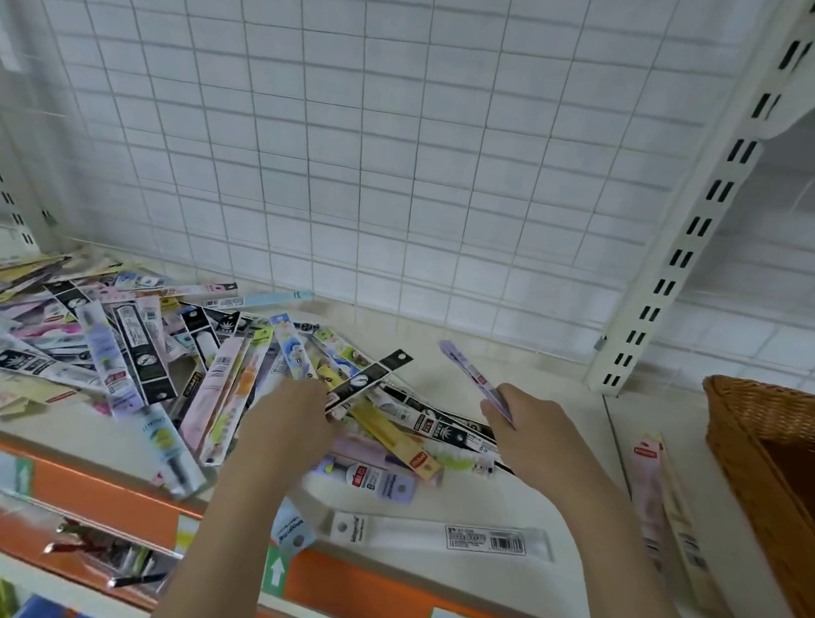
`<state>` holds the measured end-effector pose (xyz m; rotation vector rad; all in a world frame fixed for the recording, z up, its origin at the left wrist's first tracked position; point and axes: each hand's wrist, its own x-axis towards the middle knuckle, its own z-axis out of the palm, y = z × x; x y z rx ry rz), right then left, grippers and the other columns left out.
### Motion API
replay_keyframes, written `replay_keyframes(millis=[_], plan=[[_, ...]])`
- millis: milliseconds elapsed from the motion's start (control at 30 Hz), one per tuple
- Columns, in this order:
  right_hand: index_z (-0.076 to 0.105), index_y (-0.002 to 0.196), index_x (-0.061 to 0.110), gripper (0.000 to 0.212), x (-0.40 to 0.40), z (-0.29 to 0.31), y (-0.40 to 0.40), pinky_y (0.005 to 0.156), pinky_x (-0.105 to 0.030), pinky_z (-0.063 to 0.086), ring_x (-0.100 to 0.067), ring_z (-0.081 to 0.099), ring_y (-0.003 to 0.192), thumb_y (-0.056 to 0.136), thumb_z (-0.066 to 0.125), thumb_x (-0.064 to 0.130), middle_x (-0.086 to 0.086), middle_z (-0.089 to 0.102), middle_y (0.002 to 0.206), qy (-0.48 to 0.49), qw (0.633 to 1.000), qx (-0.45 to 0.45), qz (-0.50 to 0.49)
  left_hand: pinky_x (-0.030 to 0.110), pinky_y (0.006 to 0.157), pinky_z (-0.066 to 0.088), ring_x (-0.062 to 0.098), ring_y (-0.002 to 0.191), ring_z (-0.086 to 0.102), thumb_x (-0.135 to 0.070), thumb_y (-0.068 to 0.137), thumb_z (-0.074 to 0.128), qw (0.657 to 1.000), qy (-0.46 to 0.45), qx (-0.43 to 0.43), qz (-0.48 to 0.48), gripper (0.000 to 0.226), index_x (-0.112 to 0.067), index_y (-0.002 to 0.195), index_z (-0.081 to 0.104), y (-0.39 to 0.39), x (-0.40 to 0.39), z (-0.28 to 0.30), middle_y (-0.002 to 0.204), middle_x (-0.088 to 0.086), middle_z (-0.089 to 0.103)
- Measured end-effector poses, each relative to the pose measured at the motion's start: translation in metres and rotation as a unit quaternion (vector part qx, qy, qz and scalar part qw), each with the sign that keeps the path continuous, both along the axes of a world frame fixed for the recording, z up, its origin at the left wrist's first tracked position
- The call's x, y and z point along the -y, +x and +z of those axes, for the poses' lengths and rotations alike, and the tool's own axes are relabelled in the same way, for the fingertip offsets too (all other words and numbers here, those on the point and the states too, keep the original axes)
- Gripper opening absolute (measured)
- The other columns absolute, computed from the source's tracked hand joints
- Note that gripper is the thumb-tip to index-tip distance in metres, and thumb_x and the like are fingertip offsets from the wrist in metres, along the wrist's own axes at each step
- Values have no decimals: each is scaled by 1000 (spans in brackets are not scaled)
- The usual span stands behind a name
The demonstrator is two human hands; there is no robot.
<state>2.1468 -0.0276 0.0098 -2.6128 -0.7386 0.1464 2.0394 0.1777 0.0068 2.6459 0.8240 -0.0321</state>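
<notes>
Head | right fingers [498,403] pinch purple packet [469,369] | left fingers [313,399] grip black packet [371,376] | basket [747,433] right

**What the shelf view leaves unclear**

The fingertips of the left hand [290,411] are hidden at the black packet [368,379], so its grip cannot be told. The right hand [528,425] covers the lower end of the purple packet [469,369]. The packet pile [148,352] at the left end of the shelf [537,368] is cut by the frame, as is the wicker basket [774,459] at the right. Print on the clear packet [441,536] is too small to read. The goods [98,552] below the shelf's front edge are blurred.
</notes>
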Motion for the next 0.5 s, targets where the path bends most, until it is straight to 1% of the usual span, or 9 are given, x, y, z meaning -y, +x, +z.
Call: replay_keyframes(millis=[67,133,167,233,300,333,400,500], plan=[[34,67,25,32,-3,-1,2,53,-32,35,-22,47,59,98,39,32,0,49,66,-8,1000,-1,-1,27,56,34,21,65,48,-24,92,49,999,-2,48,9,28,-12,69,41,1,-2,4,64,0,42],[33,65,24,33,-9,-2,1,52,-31,35,-21,46,60,97,41,29,1,49,66,-17,1000,2,8,28,51,29,18,57,42,-21,94,43,996,-5,86,23,33,-15,63,35,1,-3,10,60,0,40],[33,64,24,34,-14,-2,-1,52,-30,35,-20,46,59,96,42,28,1,48,66,-21,1000,3,16,29,51,29,18,58,42,-20,95,41,994,-10,101,34,34,-16,62,34,0,-4,13,60,1,41],[32,63,25,35,-26,-3,-5,51,-29,34,-18,45,59,96,44,28,4,46,66,-28,999,4,35,30,56,31,25,65,45,-20,96,37,989,-26,134,49,32,-14,65,35,0,-10,16,63,3,44],[30,62,25,36,-39,-4,-11,50,-26,32,-19,46,65,95,44,27,6,42,68,-39,998,11,57,30,58,32,26,67,46,-18,97,36,982,-63,164,64,29,-14,68,37,-1,-14,21,66,4,48],[30,62,25,36,-46,-5,-13,50,-26,31,-20,47,68,95,45,27,6,41,69,-43,997,15,68,30,55,31,22,63,46,-17,97,36,978,-81,181,67,30,-14,68,37,-2,-14,24,64,3,49],[28,62,25,36,-60,-5,-18,52,-29,31,-21,46,71,93,45,28,6,37,72,-48,995,15,86,28,49,26,13,52,37,-14,98,35,969,-113,205,74,35,-14,64,31,-4,-14,29,58,1,44],[27,63,26,36,-77,-4,-22,61,-30,34,-21,45,74,94,45,29,4,38,76,-50,994,7,97,28,46,23,11,46,30,-14,99,32,961,-148,221,78,35,-13,64,28,-6,-23,31,56,2,40]])
